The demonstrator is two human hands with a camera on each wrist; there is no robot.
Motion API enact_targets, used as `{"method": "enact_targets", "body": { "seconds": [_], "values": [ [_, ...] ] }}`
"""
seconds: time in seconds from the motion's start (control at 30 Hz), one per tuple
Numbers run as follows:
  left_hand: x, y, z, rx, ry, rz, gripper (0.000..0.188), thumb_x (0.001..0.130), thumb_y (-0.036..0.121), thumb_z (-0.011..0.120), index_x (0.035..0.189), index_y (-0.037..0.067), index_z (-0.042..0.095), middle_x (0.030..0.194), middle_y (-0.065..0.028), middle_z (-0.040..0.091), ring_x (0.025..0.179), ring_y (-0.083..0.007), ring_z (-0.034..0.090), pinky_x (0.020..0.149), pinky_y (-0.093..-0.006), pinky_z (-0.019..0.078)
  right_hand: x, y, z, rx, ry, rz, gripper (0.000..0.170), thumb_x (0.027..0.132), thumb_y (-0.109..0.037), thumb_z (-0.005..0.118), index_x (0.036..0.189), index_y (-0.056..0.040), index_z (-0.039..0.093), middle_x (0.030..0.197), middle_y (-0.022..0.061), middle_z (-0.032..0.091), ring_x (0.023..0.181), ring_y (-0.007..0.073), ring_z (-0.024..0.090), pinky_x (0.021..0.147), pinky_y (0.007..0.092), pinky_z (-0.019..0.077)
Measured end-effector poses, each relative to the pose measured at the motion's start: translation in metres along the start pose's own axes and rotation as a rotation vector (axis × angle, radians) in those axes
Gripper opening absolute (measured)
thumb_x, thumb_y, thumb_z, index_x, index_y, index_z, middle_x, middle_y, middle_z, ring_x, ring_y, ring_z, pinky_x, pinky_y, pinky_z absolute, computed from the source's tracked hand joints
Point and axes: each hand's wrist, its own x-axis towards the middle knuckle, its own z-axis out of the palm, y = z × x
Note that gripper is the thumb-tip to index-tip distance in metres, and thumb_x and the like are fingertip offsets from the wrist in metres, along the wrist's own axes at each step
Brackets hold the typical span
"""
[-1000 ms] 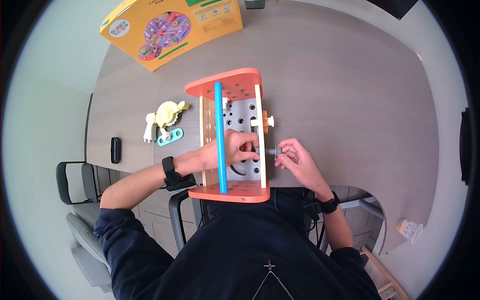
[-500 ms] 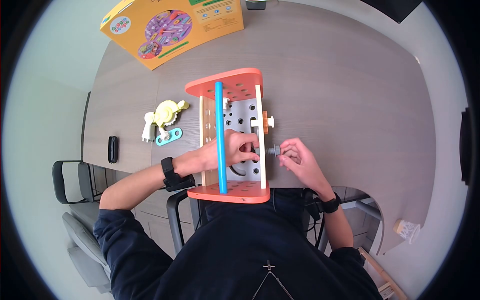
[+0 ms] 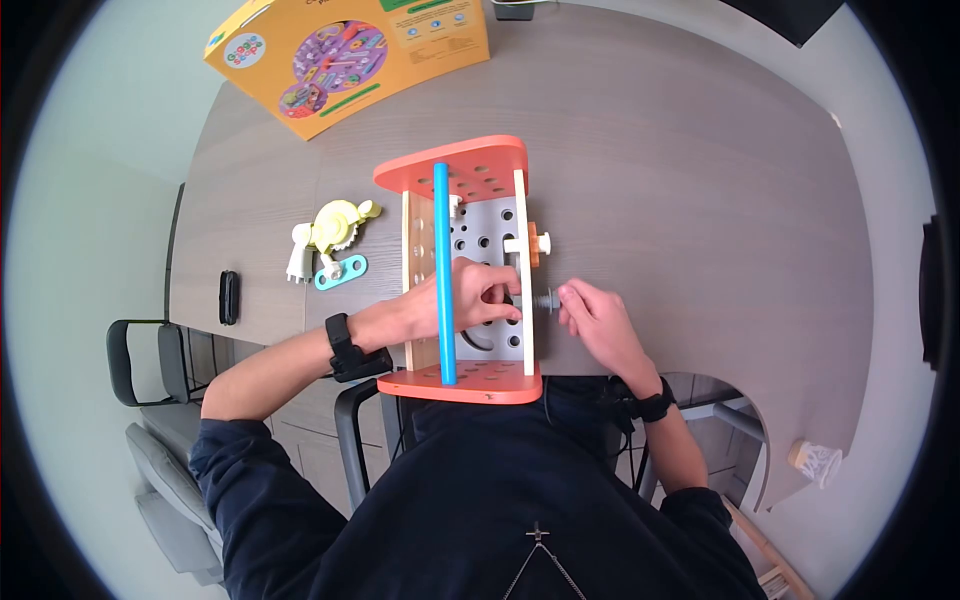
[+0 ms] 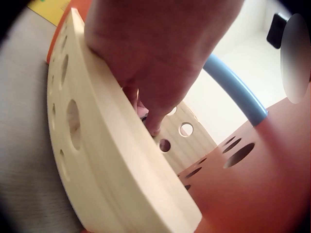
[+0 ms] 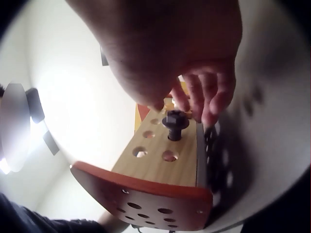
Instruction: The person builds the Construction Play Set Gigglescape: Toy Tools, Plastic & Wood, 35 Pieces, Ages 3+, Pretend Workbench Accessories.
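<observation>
A toy toolbox with red end panels (image 3: 460, 165), pale wooden sides (image 3: 529, 345) and a blue rod handle (image 3: 444, 270) stands in front of me. A grey toy bolt (image 3: 547, 299) goes through a hole in the right side, its hex head (image 5: 175, 116) outside. My left hand (image 3: 478, 293) reaches under the rod into the box, thumb and fingers curled at the bolt's inner end; I cannot tell whether a nut is there. My right hand (image 3: 602, 322) has thumb and fingertips at the bolt head. Above it, an orange piece with a cream peg (image 3: 541, 244) sits on the same side.
Left of the box lie a yellow toy piece (image 3: 337, 226) and a teal strip with holes (image 3: 342, 272). A black case (image 3: 229, 298) rests near the table's left edge. At the back stands a yellow toy carton (image 3: 400, 60). A paper cup (image 3: 815, 462) is at lower right.
My right fingers have shifted around the bolt head, loosening and then closing in at it. The left hand has stayed at the inner end.
</observation>
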Motion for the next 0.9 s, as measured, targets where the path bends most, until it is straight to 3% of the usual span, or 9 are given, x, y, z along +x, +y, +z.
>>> {"method": "enact_targets", "body": {
  "seconds": [0.13,0.23,0.43,0.53,0.63,0.73,0.83,0.9],
  "values": [
    [0.0,0.002,0.0,0.025,-0.006,-0.009,0.028,0.097,0.023,0.083,0.11,0.002,0.07,0.075,-0.0109,0.071,0.064,-0.0239,0.067,0.062,-0.0408,0.0536,-0.012,0.0,0.009,0.318,0.051,-0.146,0.025,0.114,-0.022,0.058,0.121,0.0007,0.065,0.091,0.006,0.068,0.079,0.0087,0.065,0.073,0.0283,0.0535],
    [0.0,0.003,-0.001,0.031,-0.006,-0.009,0.028,0.097,0.023,0.083,0.11,0.002,0.07,0.075,-0.0107,0.071,0.064,-0.024,0.067,0.063,-0.0406,0.0537,-0.004,0.013,0.011,0.298,-0.005,-0.17,0.027,0.114,-0.024,0.058,0.125,0.0004,0.064,0.095,0.006,0.067,0.081,0.0092,0.065,0.074,0.029,0.0544],
    [0.0,0.003,0.0,0.03,-0.005,-0.009,0.028,0.097,0.024,0.082,0.111,0.002,0.07,0.076,-0.0105,0.071,0.065,-0.0243,0.067,0.063,-0.0404,0.054,0.006,0.0,-0.002,-0.127,-0.126,0.15,0.025,0.113,-0.021,0.061,0.128,-0.0014,0.061,0.103,0.0071,0.068,0.083,0.009,0.064,0.072,0.0286,0.0523],
    [-0.001,0.002,-0.001,0.025,-0.004,-0.021,0.029,0.097,0.025,0.083,0.111,0.003,0.07,0.076,-0.0103,0.071,0.065,-0.0238,0.067,0.063,-0.0404,0.0541,-0.004,0.005,0.013,0.107,0.122,-0.154,0.024,0.113,-0.021,0.061,0.126,-0.0014,0.061,0.099,0.006,0.067,0.078,0.0083,0.062,0.069,0.0282,0.0502],
    [0.0,0.002,0.0,0.037,-0.01,-0.029,0.03,0.097,0.026,0.082,0.111,0.003,0.07,0.076,-0.0101,0.071,0.065,-0.0235,0.067,0.063,-0.0402,0.0542,-0.005,0.017,0.012,0.315,0.001,-0.177,0.025,0.113,-0.022,0.061,0.126,-0.0006,0.061,0.097,0.0057,0.066,0.076,0.0079,0.061,0.069,0.0284,0.0502],
    [-0.001,0.004,-0.001,0.041,-0.011,-0.027,0.03,0.098,0.026,0.082,0.111,0.002,0.07,0.076,-0.0097,0.072,0.065,-0.0233,0.067,0.063,-0.0398,0.0542,0.002,0.019,0.009,0.334,-0.068,-0.105,0.024,0.112,-0.019,0.062,0.128,-0.0012,0.06,0.097,0.0042,0.066,0.077,0.0073,0.061,0.069,0.0273,0.0499],
    [-0.001,0.004,-0.001,0.031,-0.016,-0.036,0.03,0.098,0.025,0.082,0.111,0.002,0.069,0.076,-0.0095,0.071,0.065,-0.023,0.067,0.063,-0.0395,0.0542,0.009,0.017,-0.003,0.034,-0.158,0.054,0.022,0.11,-0.014,0.063,0.128,-0.0021,0.058,0.098,0.002,0.065,0.077,0.007,0.06,0.069,0.0258,0.0495],
    [-0.001,0.006,-0.002,0.022,-0.022,-0.036,0.029,0.098,0.025,0.082,0.112,0.002,0.069,0.076,-0.0094,0.071,0.065,-0.0228,0.067,0.063,-0.0394,0.0543,0.002,0.007,0.004,0.101,-0.019,-0.036,0.022,0.11,-0.014,0.063,0.127,-0.0016,0.058,0.097,0.0022,0.065,0.077,0.007,0.06,0.069,0.0262,0.0495]
  ]
}}
